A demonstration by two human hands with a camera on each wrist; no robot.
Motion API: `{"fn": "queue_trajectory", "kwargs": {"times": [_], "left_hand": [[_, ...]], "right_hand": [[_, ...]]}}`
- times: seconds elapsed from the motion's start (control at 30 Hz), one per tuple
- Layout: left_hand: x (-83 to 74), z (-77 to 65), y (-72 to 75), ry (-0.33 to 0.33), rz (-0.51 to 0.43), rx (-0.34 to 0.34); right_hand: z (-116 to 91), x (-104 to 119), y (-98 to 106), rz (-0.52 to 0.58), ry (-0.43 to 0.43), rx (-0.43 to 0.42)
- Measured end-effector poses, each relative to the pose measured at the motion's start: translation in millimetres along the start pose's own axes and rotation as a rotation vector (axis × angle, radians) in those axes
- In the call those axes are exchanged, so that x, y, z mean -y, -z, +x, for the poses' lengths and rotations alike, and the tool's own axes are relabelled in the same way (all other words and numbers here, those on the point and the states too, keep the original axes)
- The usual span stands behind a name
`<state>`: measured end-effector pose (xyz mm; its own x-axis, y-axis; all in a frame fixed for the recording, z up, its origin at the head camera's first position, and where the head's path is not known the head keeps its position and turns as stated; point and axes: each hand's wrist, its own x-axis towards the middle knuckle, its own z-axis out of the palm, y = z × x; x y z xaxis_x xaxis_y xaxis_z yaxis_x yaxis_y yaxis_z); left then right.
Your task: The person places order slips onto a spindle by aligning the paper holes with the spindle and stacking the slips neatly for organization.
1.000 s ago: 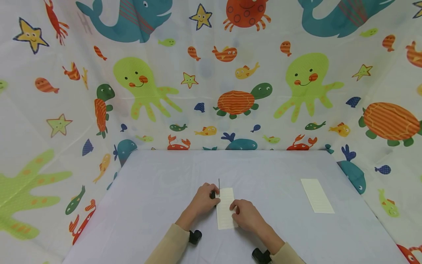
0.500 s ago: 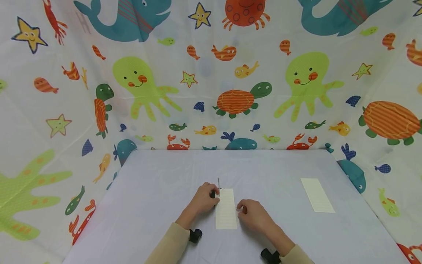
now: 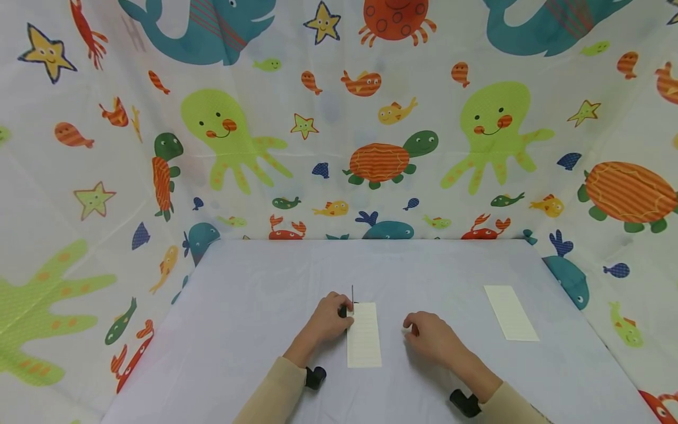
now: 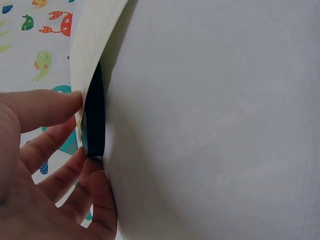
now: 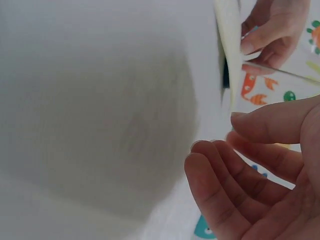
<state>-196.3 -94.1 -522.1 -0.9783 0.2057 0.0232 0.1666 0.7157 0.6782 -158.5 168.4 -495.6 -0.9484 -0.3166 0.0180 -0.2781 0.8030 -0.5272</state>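
Observation:
A cream lined paper slip [image 3: 364,338] stands at the middle of the table, in front of both hands. My left hand [image 3: 327,318] pinches its upper left edge between thumb and fingers. Behind the paper, in the left wrist view, is a dark, thick-edged object [image 4: 95,117] that the fingers also hold; its kind is unclear. A thin dark rod [image 3: 352,293] rises by the paper's top corner. To the right of the slip, apart from it, my right hand [image 3: 436,338] hovers with loosely bent fingers. In the right wrist view no object shows between its thumb and fingertips.
A second cream lined paper slip [image 3: 511,313] lies flat at the right on the white-covered table [image 3: 254,282]. A sea-animal patterned cloth [image 3: 328,118] hangs behind and at both sides. Black wrist cameras [image 3: 315,378] sit under the wrists.
My right hand has let go of the paper's right edge and moved away to the right. The left hand and the paper are almost unmoved.

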Motion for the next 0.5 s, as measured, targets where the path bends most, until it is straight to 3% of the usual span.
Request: {"fn": "queue_trajectory", "kwargs": {"times": [0.5], "left_hand": [[-1.3,0.9,1.9,0.033,-0.026,0.014]], "right_hand": [[-7,-30,18,-0.201,0.077,0.025]]}}
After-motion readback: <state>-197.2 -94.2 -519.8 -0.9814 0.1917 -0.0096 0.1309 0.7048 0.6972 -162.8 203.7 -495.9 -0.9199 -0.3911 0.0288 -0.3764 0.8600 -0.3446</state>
